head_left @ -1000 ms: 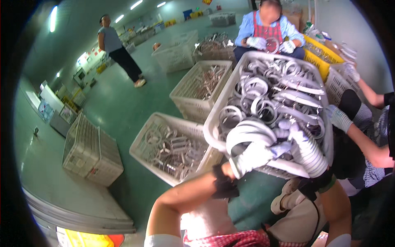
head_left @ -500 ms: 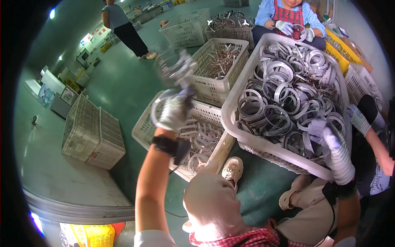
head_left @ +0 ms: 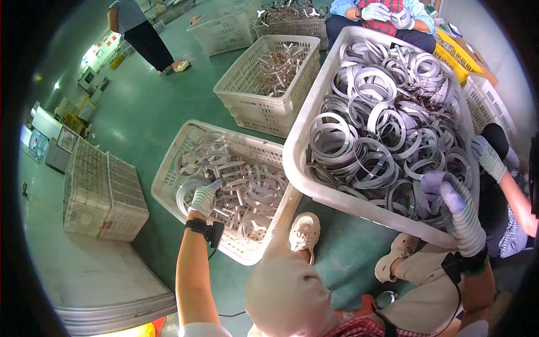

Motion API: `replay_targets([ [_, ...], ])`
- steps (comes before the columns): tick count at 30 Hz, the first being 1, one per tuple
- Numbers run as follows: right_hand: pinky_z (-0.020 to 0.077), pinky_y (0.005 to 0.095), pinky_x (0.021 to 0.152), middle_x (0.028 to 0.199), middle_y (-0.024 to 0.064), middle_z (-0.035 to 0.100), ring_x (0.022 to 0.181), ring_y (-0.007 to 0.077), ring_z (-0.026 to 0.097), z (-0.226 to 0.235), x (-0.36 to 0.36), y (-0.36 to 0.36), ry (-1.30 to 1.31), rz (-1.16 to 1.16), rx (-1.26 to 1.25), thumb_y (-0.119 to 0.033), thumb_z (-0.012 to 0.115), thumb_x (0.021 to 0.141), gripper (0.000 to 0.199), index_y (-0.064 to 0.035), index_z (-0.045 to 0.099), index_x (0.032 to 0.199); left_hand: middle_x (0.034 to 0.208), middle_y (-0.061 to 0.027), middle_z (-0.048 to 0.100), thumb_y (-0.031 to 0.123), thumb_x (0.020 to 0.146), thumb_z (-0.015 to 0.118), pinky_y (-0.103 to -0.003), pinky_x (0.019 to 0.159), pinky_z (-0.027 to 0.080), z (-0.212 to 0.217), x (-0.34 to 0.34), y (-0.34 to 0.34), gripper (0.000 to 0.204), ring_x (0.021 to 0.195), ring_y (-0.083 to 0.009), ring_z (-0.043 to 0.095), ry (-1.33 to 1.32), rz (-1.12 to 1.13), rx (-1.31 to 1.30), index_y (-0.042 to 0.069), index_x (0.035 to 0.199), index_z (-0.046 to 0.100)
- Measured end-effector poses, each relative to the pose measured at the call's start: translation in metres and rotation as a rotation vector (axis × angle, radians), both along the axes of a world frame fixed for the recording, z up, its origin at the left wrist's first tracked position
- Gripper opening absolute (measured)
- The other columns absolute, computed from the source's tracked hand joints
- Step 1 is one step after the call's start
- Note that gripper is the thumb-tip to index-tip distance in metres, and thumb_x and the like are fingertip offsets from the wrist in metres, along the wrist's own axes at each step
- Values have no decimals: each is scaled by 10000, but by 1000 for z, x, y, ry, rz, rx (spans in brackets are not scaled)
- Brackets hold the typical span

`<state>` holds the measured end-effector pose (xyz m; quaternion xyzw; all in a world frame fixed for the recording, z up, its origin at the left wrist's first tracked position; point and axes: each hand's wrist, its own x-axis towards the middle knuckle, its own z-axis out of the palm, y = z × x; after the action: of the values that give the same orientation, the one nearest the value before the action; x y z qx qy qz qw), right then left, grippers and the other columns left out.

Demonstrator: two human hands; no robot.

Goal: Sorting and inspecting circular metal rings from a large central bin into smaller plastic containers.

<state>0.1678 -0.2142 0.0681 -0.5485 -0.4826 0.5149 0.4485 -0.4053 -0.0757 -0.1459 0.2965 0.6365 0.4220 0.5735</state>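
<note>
My left hand point(head_left: 203, 201), in a striped glove with purple fingertips, is down inside the low white crate point(head_left: 168, 163). Its fingers close on the edge of a shiny metal ring point(head_left: 183, 194), beside silver rings with bolt-like stems point(head_left: 238, 168) heaped there. Over the near right corner of the large white tub point(head_left: 359, 212) is my right hand point(head_left: 457, 205), gloved alike, its fingers curled down among the rings. What they grip, if anything, is hidden. Flat grey metal rings point(head_left: 387, 126) fill that tub in a tangled pile.
Behind the low crate stands another white crate point(head_left: 241, 101) of small metal parts. Stacked crates point(head_left: 106, 191) stand at left. A co-worker point(head_left: 387, 17) sits beyond the tub; another person's gloved hand point(head_left: 488, 157) is at right. Someone stands point(head_left: 146, 42) farther back.
My left hand has dropped from above the low crate down into it, bringing the ring along. The blurred metal parts above that hand no longer show there. My right hand has barely moved.
</note>
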Motion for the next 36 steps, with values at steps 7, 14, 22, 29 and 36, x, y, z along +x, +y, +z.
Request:
replay_targets([
  [7,439,261,891,1035,13,625,961,103,570,6,-11,2,5,-38,-35,-282,563,942,280,-59,615,1103,718,-31,652,259,801,725,-275,479,465,9,49,-9,225,545,-131,574,224,-236,-44,46,861,682],
  [14,427,258,900,1048,15,631,985,96,561,18,-22,-4,55,29,-70,-274,557,944,305,-40,606,1133,743,-54,651,184,856,641,-339,545,467,-46,-23,-16,181,605,-173,557,672,-508,-27,24,937,667],
  [22,425,232,882,1031,8,620,979,88,555,22,-8,-11,180,59,17,-249,555,951,294,-32,607,1142,768,-78,654,171,875,604,-365,488,479,2,-11,-30,183,619,-179,616,775,-284,73,66,1016,655],
  [29,466,323,924,1097,72,614,1040,165,587,26,38,-12,400,7,179,-282,530,959,370,-5,548,1203,755,-59,653,69,773,727,-255,544,522,261,156,-42,250,595,-144,613,1165,-276,1752,-17,971,600],
  [36,504,284,811,998,32,667,904,132,630,24,85,2,505,-250,234,-284,604,916,273,-68,638,1079,773,-71,635,59,720,652,-307,581,504,279,234,-31,75,640,-198,620,611,-485,1192,33,787,630],
])
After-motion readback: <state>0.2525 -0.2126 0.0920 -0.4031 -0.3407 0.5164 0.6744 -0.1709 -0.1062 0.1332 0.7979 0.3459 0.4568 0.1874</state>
